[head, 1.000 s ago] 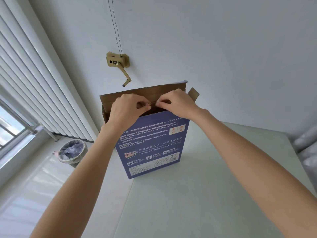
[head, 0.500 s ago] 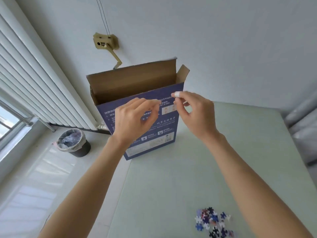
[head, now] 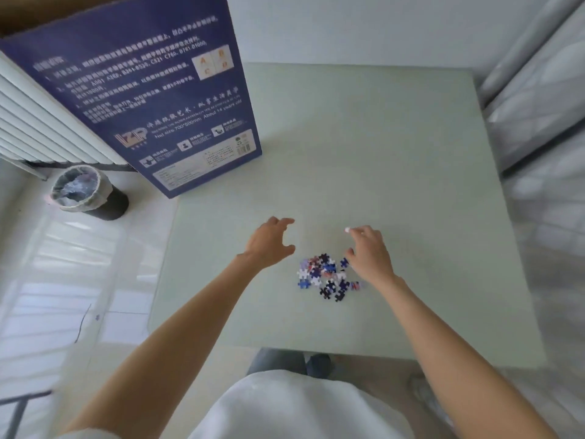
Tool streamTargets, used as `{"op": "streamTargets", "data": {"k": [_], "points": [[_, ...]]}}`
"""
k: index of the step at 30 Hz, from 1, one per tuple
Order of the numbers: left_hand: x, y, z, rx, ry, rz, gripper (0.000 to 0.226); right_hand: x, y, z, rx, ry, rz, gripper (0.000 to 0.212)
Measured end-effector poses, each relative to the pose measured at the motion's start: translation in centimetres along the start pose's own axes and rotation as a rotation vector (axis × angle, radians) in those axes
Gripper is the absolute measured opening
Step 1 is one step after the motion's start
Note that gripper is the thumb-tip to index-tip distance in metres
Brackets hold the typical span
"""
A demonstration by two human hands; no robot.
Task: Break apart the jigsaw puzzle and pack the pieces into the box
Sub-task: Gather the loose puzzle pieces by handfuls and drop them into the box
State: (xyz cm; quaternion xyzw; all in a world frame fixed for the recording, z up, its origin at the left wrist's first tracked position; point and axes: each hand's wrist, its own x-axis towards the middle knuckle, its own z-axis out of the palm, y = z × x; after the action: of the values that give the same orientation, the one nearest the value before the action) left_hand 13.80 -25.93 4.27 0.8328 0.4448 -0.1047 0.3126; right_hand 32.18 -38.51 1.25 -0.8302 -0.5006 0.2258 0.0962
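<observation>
A tall blue puzzle box (head: pixel 152 99) stands upright at the far left corner of the pale green table (head: pixel 395 153), its top cut off by the frame. A small heap of loose jigsaw pieces (head: pixel 327 275), blue, white and pink, lies near the table's middle front. My left hand (head: pixel 269 243) hovers just left of and beyond the heap, fingers spread and empty. My right hand (head: pixel 368 253) hovers at the heap's right edge, fingers apart, a white covering on one fingertip. Neither hand holds a piece.
A black waste bin (head: pixel 87 193) with a plastic liner stands on the floor left of the table. A white radiator (head: pixel 38 128) runs along the left wall behind the box. Plastic-wrapped furniture (head: pixel 538 99) lies to the right.
Both hands have come down from the box's open top to the piece heap on the table. The view has tilted downward, so the box's opening is out of sight.
</observation>
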Motion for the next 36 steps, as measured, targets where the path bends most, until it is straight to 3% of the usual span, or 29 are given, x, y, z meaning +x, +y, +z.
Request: {"op": "streamTargets", "data": {"k": [4,6,9,11,14,17,22,26,29,31,34,36], "points": [[-2.0,-0.3,5.5,0.008,-0.049,-0.209,0.079,-2.4,0.6,2.5,0.025,-0.014,0.280,0.047],[-3.1,-0.3,7.4,-0.032,-0.025,-0.224,0.086,-3.4,0.0,4.0,0.102,-0.043,0.181,0.048],[-3.4,-0.2,9.0,-0.047,-0.003,-0.131,0.089,-4.1,-0.8,5.1,0.201,-0.152,-0.061,0.050],[-3.1,0.1,9.3,-0.005,-0.003,-0.067,0.092,-4.2,-0.2,4.6,0.225,-0.162,-0.124,0.054],[-2.7,0.4,9.7,0.028,-0.013,-0.026,0.095,-5.0,1.9,3.7,0.041,-0.171,-0.153,0.073],[-2.7,0.5,9.8,-0.028,0.014,-0.007,0.085,-6.3,2.1,4.1,-0.110,-0.239,-0.173,0.084],[-3.1,0.4,10.1,-0.163,0.035,0.023,0.056,-6.1,1.1,4.9,0.028,-0.182,-0.232,0.055],[-3.6,0.0,10.6,-0.228,0.050,0.030,0.042,-5.9,1.4,4.8,0.184,-0.251,-0.250,0.047],[-3.9,-0.1,11.1,-0.232,0.074,0.031,0.037,-5.8,1.9,4.7,0.216,-0.192,-0.268,0.042],[-3.9,-0.2,11.3,-0.228,0.091,0.030,0.037,-5.8,2.1,4.6,0.171,-0.164,-0.237,0.054],[-4.0,-0.2,11.3,-0.203,0.107,0.045,0.035,-6.3,1.5,5.0,0.026,-0.187,-0.142,0.090],[-4.0,-0.2,11.3,-0.158,0.110,0.073,0.034,-6.7,0.4,5.8,-0.030,-0.187,-0.134,0.098]]}}
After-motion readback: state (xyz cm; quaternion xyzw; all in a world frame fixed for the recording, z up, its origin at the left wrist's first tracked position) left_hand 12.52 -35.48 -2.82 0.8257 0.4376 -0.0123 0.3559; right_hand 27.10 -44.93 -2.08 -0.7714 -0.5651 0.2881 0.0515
